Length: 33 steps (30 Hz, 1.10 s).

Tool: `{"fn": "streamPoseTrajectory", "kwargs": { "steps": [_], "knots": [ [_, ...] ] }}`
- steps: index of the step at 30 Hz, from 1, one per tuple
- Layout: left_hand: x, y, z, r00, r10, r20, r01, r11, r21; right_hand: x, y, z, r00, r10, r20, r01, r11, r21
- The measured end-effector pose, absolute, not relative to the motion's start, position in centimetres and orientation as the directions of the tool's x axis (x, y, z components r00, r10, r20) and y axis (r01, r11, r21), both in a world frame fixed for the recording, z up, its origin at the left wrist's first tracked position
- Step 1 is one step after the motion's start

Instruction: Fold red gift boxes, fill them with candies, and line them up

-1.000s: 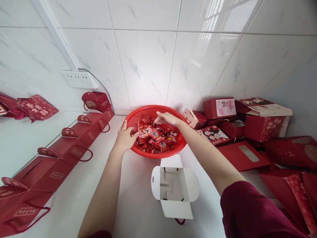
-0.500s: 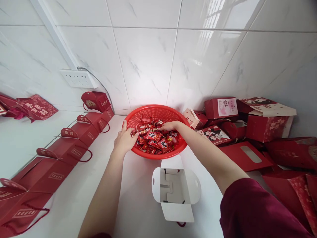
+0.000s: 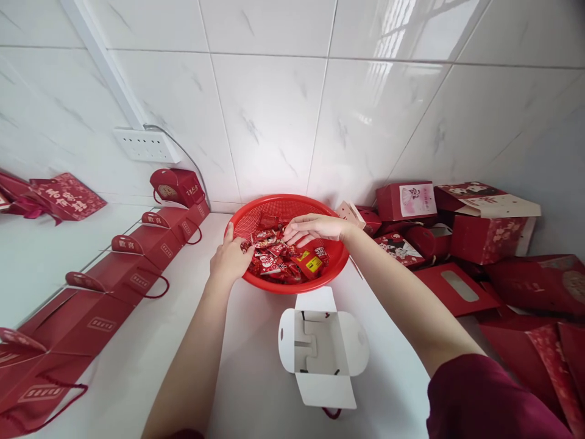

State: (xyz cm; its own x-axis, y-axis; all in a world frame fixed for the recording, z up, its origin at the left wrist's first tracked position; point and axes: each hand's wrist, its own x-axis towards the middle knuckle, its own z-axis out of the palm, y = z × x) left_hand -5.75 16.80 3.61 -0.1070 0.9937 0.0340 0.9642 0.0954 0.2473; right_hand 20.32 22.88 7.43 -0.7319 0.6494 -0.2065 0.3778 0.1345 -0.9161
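A red plastic basket point(image 3: 336, 274) with mesh sides stands on the white counter against the tiled wall. Small red wrapped candies point(image 3: 274, 263) are heaped in it, and one packet point(image 3: 311, 263) among them bears a yellow label. At the basket's left side, my left hand point(image 3: 231, 256) grips the rim, its fingers reaching inside beside the candies. My right hand point(image 3: 315, 228) is over the heap with its fingers stretched out and apart, and nothing shows in it. Just in front of the basket is a gift box point(image 3: 322, 344) with white insides, its flaps spread and no contents visible.
Closed red gift boxes point(image 3: 132, 268) with cord handles form a row on the left. To the right, more red boxes point(image 3: 493, 235) and flattened cartons point(image 3: 457, 286) are piled up. A white socket strip point(image 3: 146, 146) with a cable is fixed to the wall.
My right hand has risen from among the candies, its fingers now straighter. The candies have shifted, bringing the yellow-labelled packet into sight. My left hand has stayed on the rim.
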Motion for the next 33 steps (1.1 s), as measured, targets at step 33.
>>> {"fn": "streamPoseTrajectory", "kwargs": {
  "steps": [33],
  "knots": [
    [1.6,11.0,7.2,0.349,0.932,0.095,0.181,-0.166,0.969,21.7,10.6,7.5,-0.16,0.927,0.34,0.101,0.358,-0.928]
  ]
}}
